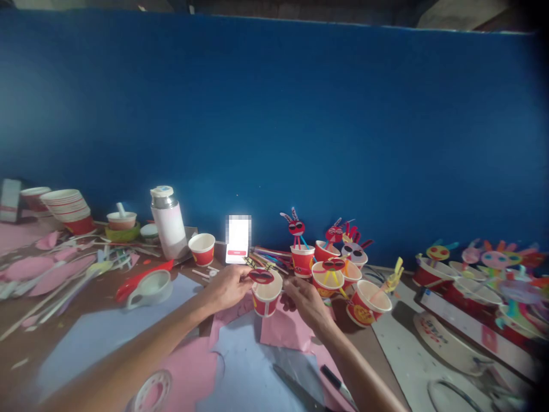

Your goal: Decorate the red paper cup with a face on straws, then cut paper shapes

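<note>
In the middle of the table stands a red and white paper cup [266,302]. A red paper face [261,277] with dark patterned feelers is at its left rim. My left hand [229,289] is closed in a pinch on the left side of that face. On the cup's right side my right hand [306,300] has its fingers curled together near the rim; whether anything is between them is too small to tell. Pink paper [285,329] and blue-grey paper [240,360] lie under and before the cup.
Finished cups with paper figures [302,257] stand right of centre and far right. A flask [168,226], an empty cup [201,250], a lit phone [237,240] and a pale cup [154,289] are leftward. Scissors [295,389], a marker [337,383] and tape [152,392] lie in front.
</note>
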The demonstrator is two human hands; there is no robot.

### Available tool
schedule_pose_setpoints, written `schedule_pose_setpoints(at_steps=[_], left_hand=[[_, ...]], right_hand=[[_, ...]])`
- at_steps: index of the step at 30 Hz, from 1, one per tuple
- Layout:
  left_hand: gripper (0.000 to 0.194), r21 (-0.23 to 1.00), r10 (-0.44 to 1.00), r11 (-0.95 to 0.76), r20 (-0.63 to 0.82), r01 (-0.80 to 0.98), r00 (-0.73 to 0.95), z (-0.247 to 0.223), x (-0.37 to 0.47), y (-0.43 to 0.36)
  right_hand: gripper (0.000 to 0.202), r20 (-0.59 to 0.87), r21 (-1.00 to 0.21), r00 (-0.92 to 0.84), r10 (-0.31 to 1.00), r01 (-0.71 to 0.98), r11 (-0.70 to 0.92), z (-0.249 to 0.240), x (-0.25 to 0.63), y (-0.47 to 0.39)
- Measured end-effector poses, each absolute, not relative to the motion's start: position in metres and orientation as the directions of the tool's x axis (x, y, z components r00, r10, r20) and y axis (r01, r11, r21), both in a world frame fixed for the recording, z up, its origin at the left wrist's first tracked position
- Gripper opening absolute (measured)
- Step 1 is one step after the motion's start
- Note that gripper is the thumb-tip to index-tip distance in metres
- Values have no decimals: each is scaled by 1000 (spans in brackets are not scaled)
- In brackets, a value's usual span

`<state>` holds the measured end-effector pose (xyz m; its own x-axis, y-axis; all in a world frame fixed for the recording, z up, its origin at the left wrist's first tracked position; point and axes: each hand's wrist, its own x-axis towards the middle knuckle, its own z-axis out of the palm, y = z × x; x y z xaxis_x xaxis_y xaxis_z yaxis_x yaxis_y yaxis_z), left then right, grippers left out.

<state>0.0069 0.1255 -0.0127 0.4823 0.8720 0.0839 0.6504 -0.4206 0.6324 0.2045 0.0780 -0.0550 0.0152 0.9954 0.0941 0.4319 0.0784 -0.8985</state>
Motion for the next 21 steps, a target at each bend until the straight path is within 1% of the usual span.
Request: schedule_pose_setpoints(at_steps=[3,10,15,21], left_hand=[[21,637,870,-419,78,647,488,-15,8,122],[20,627,874,-409,60,663,482,-18,15,117],[18,609,881,-405,60,682,470,-18,19,119],[25,604,873,-422,71,676,482,-17,22,118]], right_hand=[[28,107,-903,29,994,422,85,-57,204,74],[5,118,-848,94,989,527,51,-67,205,75],[9,133,-803,135,982,595,27,-66,204,77],[6,179,-731,151,972,682,28,-58,201,77]])
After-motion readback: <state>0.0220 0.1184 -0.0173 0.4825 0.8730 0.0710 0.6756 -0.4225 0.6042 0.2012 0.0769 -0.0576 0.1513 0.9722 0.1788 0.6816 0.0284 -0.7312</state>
